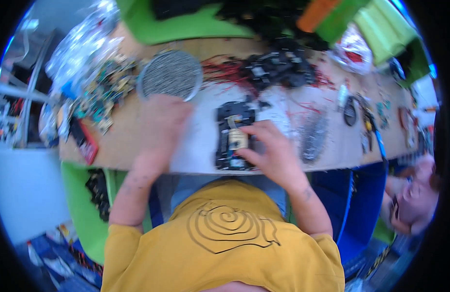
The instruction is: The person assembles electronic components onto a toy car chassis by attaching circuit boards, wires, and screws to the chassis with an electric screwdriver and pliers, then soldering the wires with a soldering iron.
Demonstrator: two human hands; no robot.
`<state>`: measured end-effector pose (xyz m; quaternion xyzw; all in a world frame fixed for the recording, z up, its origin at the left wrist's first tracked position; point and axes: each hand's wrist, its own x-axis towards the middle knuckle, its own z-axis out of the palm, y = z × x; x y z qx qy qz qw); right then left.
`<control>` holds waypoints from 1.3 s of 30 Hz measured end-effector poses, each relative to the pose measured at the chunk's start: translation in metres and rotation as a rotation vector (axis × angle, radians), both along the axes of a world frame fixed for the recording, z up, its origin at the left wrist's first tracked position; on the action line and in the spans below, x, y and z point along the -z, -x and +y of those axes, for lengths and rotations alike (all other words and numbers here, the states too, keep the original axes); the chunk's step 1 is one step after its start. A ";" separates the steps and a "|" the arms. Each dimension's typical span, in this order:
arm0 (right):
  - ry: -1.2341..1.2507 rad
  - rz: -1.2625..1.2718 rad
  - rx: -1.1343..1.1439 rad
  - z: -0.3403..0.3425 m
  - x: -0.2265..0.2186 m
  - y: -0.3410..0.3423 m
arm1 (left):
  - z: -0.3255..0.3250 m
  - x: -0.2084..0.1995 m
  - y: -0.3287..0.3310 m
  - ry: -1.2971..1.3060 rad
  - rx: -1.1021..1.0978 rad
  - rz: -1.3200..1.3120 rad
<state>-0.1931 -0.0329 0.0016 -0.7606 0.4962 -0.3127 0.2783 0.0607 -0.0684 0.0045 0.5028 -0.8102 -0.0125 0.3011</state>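
Observation:
A black plastic housing (222,146) lies on the white sheet before me, with a cream-coloured block-shaped part (238,139) and a bit of pale wiring in it. My right hand (271,146) holds that part between thumb and forefinger from its right side. At the near rim of a round tub (199,73) full of small grey metal pieces (169,73), probably screws, is my left hand (166,117). Motion smears its fingers, so I cannot see whether they grip anything.
Green circuit boards (101,95) and clear plastic bags (84,53) pile up at left. Red wires (220,70) and black housings (278,68) lie behind. A clear bag of small dark pieces (313,138) and tools (368,121) lie right. Another person (414,194) is at far right.

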 end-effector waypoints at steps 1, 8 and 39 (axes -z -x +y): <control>-0.015 -0.061 -0.004 0.000 0.005 0.000 | -0.009 -0.010 -0.004 0.090 -0.051 -0.099; -0.004 -0.111 -0.048 0.000 0.022 -0.005 | -0.036 0.018 -0.036 0.134 -0.297 -0.488; 0.015 -0.160 -0.010 0.001 0.031 -0.002 | -0.053 0.032 -0.043 0.111 -0.292 -0.321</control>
